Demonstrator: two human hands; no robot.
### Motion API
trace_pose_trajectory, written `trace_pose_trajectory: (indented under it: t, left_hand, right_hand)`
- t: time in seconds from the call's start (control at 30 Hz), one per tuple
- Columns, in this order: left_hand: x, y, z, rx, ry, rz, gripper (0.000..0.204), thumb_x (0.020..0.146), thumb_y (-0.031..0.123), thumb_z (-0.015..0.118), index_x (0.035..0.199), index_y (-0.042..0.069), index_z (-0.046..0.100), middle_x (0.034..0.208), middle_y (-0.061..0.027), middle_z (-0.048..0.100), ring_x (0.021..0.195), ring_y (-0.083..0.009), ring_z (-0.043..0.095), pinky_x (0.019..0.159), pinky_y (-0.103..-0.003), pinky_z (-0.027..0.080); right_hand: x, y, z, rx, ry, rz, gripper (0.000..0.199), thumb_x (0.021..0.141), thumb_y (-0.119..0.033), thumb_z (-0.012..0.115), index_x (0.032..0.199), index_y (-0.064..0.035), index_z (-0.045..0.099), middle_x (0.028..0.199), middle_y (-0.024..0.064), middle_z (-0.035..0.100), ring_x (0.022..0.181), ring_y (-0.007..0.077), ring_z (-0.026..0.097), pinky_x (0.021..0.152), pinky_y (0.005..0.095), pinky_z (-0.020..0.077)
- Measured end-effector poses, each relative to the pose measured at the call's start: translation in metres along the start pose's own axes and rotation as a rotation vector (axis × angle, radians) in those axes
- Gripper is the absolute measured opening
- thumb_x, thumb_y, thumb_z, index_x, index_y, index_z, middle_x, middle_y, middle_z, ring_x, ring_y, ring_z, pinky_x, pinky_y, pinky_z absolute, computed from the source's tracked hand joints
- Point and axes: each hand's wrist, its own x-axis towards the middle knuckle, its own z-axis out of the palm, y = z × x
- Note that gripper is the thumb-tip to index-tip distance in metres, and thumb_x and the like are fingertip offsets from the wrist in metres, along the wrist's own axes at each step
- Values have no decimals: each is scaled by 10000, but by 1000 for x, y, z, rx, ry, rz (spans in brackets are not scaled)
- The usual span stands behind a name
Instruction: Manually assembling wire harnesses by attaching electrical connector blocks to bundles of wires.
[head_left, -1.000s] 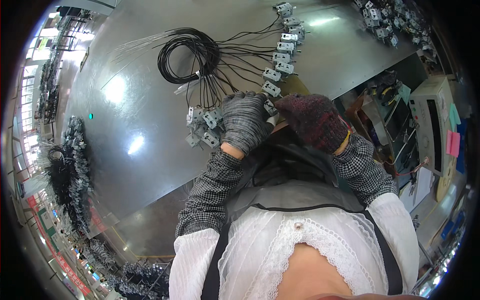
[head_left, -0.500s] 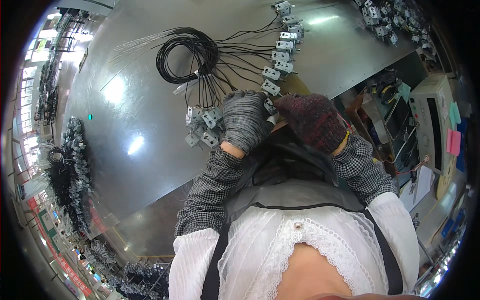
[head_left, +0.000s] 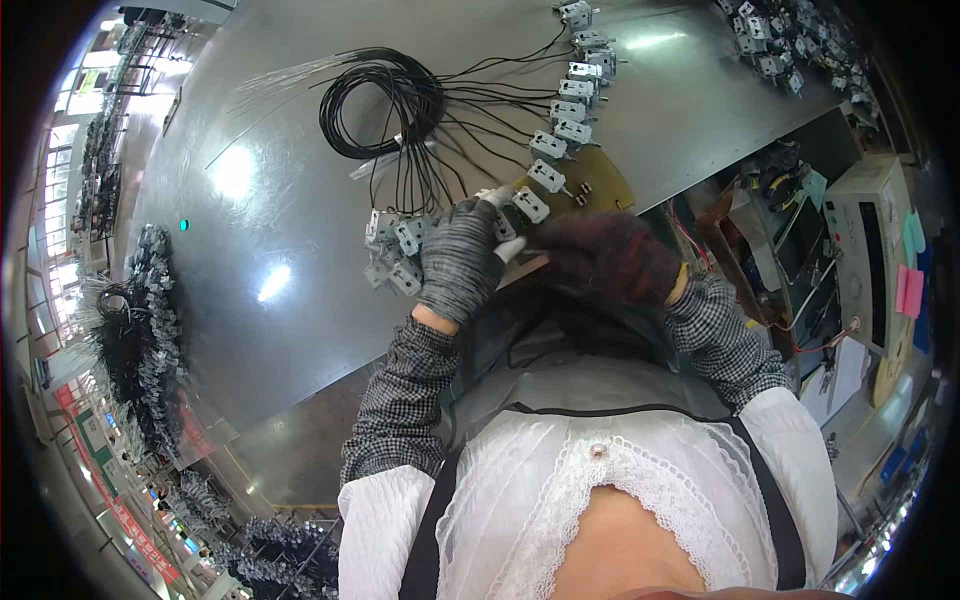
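My left hand (head_left: 458,258), in a grey knitted glove with pale fingertips, pinches a small grey metal box (head_left: 504,229), partly hidden by the fingers. My right hand (head_left: 612,260), in a dark red glove, is close to it on the right; motion smears its fingers. Just beyond the hands, another metal box (head_left: 530,205) ends a row of similar boxes (head_left: 572,110) with short shafts, running away from me. Black leads link many of them to a coil of thin black cable (head_left: 335,120). A cluster of such boxes (head_left: 408,237) lies left of my left hand.
The units lie on a metal tabletop (head_left: 300,330). A yellowish plate (head_left: 610,185) bears small copper-coloured pieces (head_left: 583,194). More units heap at far right (head_left: 770,40). A tool-filled box (head_left: 770,220) and a pale instrument (head_left: 862,250) stand right. Bundled units hang at left (head_left: 150,350).
My left hand has shifted left and slightly nearer me, away from the row. My right hand has drawn down, uncovering the row's nearest box and the copper-coloured pieces.
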Motion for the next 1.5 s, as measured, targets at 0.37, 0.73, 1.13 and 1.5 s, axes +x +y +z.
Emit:
trace_pose_trajectory:
  t: [0.37, 0.73, 1.13, 1.5]
  left_hand:
    - [15, 2, -9, -369, -68, -94, 488, 917, 309, 828, 1332, 85, 703, 1023, -109, 786, 935, -259, 770, 883, -389, 588]
    - [27, 43, -16, 78, -141, -107, 643, 737, 395, 922, 1277, 102, 736, 1084, -129, 754, 1066, -336, 720, 1007, -512, 484]
    - [37, 39, -4, 122, -187, -129, 541, 719, 340, 924, 1194, 120, 785, 1040, -121, 769, 1037, -337, 735, 1008, -507, 486]
    - [23, 31, 0, 11, -89, -117, 736, 697, 400, 957, 1308, 86, 697, 1137, -127, 757, 1063, -322, 721, 1001, -499, 507]
  right_hand:
    - [11, 22, -15, -126, 191, 38, 283, 1009, -179, 701, 1281, -104, 721, 1169, 177, 762, 1056, 373, 746, 907, 451, 610]
    - [14, -10, -18, -286, 255, -141, 249, 978, -215, 688, 1202, -114, 728, 1021, 156, 764, 933, 356, 756, 801, 461, 609]
    - [13, -12, -22, -498, 195, -115, 218, 944, -192, 674, 1143, -123, 731, 930, 135, 759, 853, 338, 764, 728, 471, 607]
    - [11, -12, -22, -265, 214, -87, 238, 996, -236, 682, 1193, -121, 748, 1000, 163, 766, 909, 353, 762, 773, 479, 606]
